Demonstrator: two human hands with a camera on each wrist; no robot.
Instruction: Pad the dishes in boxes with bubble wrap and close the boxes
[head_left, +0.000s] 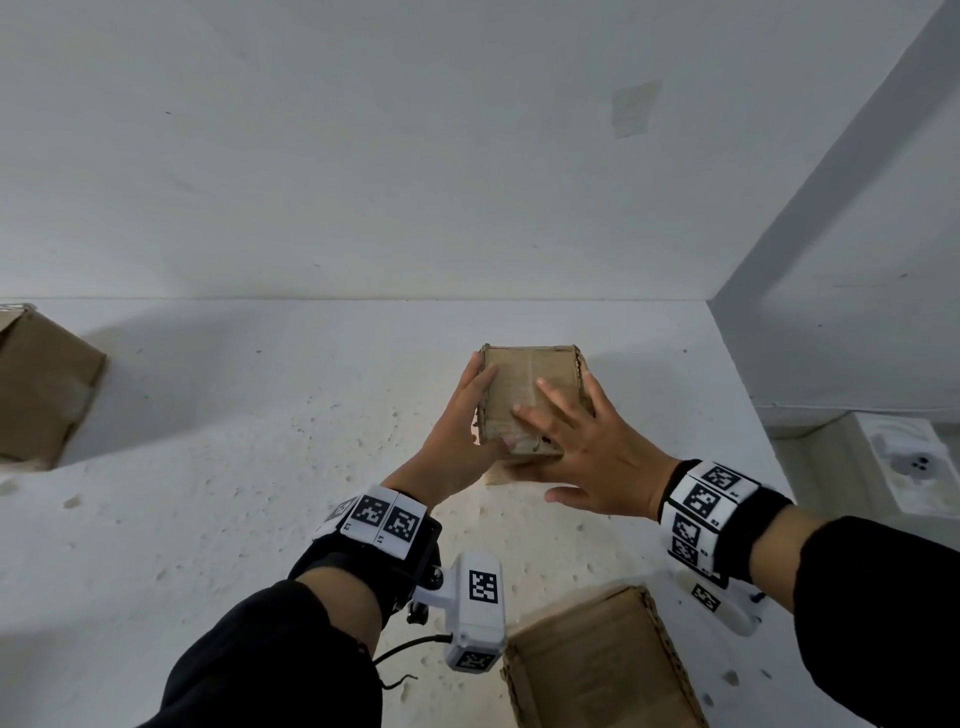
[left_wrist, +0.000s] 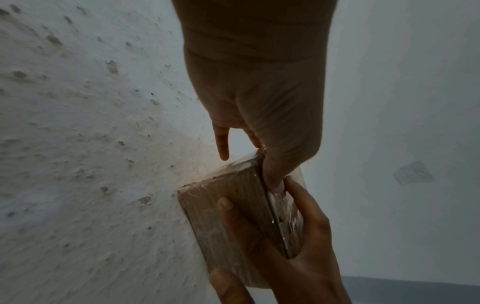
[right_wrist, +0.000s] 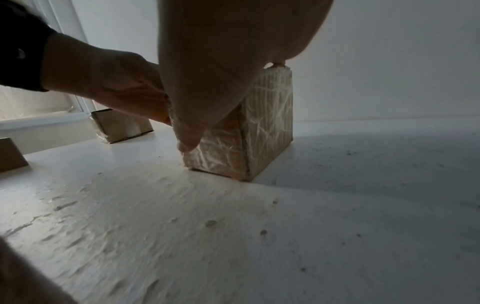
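Small film-wrapped corrugated cardboard box (head_left: 527, 397) on pitted white surface (head_left: 208, 493), left hand (head_left: 457, 436) gripping, right hand (head_left: 587, 452) flat atop.

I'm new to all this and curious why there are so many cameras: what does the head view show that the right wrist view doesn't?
Only the head view shows the closed top of the small box, with the right hand spread flat on it, plus a wall socket.

Only the right wrist view shows the box's side walls down to the table, covered in shiny wrinkled tape.

Both show the left hand holding the box's left side and another box farther left.
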